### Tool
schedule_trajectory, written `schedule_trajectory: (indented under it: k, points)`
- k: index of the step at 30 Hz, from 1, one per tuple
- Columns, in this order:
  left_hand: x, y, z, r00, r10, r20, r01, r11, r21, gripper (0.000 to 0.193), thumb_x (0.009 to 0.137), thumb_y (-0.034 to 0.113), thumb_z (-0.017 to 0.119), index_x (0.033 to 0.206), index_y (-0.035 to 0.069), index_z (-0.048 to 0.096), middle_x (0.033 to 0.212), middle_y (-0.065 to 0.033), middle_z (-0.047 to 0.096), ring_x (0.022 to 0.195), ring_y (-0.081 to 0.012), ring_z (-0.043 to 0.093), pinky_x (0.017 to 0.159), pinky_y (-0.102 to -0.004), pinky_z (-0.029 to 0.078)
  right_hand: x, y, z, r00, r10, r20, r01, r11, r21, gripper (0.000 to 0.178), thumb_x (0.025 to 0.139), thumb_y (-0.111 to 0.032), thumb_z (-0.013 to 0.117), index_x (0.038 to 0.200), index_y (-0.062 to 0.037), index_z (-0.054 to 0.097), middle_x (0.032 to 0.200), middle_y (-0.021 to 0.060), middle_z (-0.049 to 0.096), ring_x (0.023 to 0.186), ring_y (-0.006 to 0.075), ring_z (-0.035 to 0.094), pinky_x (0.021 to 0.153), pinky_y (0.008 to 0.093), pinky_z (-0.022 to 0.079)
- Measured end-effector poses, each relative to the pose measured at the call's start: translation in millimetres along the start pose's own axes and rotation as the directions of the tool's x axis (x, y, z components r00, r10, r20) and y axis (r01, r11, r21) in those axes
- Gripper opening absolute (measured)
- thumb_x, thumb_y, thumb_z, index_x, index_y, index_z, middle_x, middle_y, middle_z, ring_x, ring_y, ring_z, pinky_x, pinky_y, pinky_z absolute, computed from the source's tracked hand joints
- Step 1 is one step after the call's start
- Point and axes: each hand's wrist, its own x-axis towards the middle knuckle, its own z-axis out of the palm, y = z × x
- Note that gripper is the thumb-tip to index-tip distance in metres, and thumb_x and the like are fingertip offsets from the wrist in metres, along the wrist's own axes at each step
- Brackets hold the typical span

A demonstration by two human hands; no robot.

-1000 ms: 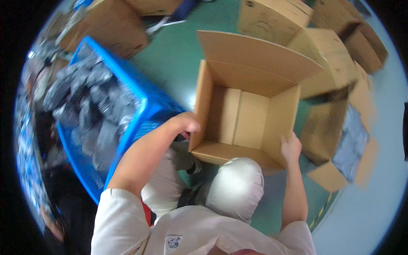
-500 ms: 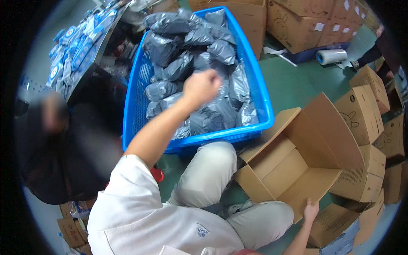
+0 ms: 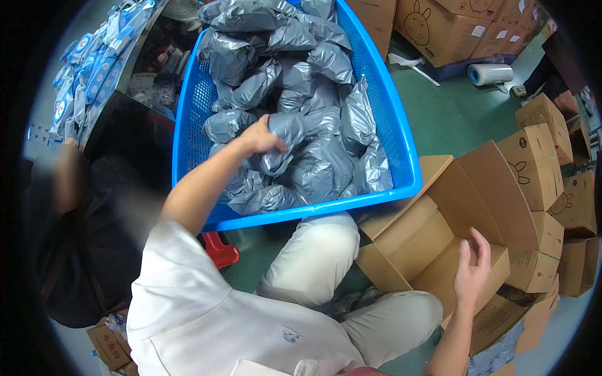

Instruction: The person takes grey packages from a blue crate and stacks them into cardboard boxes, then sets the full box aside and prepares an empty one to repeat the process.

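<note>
A worker's left hand (image 3: 260, 136) closed on a grey plastic mailer bag (image 3: 285, 135) atop the heap in the blue basket (image 3: 401, 150), far left; soft, light and slick-looking, best gripped by its bunched film. The right hand (image 3: 471, 271), fingers spread, hovered over the open carton (image 3: 433, 244) at near right.

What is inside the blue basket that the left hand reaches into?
The blue basket is heaped with grey plastic mailer bags; the left hand grips one. The bags cover the basket's floor, so anything beneath them cannot be seen.
</note>
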Motion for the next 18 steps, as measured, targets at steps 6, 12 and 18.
schedule_trajectory:
  k: [6,12,18]
  points:
    - [-122.2,126.5,-29.1,0.715,0.686,0.139,-0.453,0.604,-0.655,0.094,0.094,0.051,0.062,0.16,0.006,0.014,0.151,-0.0204,0.042,0.137,-0.0289,0.044,0.114,-0.0386,0.034,65.8,-112.4,98.0,0.898,-0.225,0.377,-0.246,0.453,0.857,0.085,0.094,-0.056,0.06,0.152,-0.001,0.032,0.147,0.0199,0.047,0.136,0.0327,0.047,0.113,0.0457,0.037]
    - [-27.2,33.0,-42.3,0.801,0.373,-0.468,-0.408,0.913,0.03,0.039,0.088,0.032,0.069,0.117,0.005,0.07,0.119,-0.0178,0.068,0.106,-0.0284,0.068,0.089,-0.0383,0.055,68.3,-77.5,72.4,0.821,0.089,0.564,-0.562,-0.055,0.825,0.071,0.097,-0.049,0.056,0.149,-0.0036,0.039,0.146,0.0159,0.049,0.131,0.0335,0.05,0.112,0.0496,0.038]
    - [54.8,-109.9,-50.0,0.939,0.289,-0.187,-0.07,0.693,0.717,0.112,0.06,0.016,0.088,0.154,0.007,0.028,0.153,-0.0239,0.038,0.142,-0.0391,0.038,0.115,-0.0475,0.036,19.0,49.4,-22.5,0.874,0.383,0.301,-0.33,0.011,0.944,0.072,0.096,-0.045,0.059,0.149,-0.0036,0.037,0.145,0.0169,0.049,0.131,0.0331,0.049,0.112,0.05,0.038]
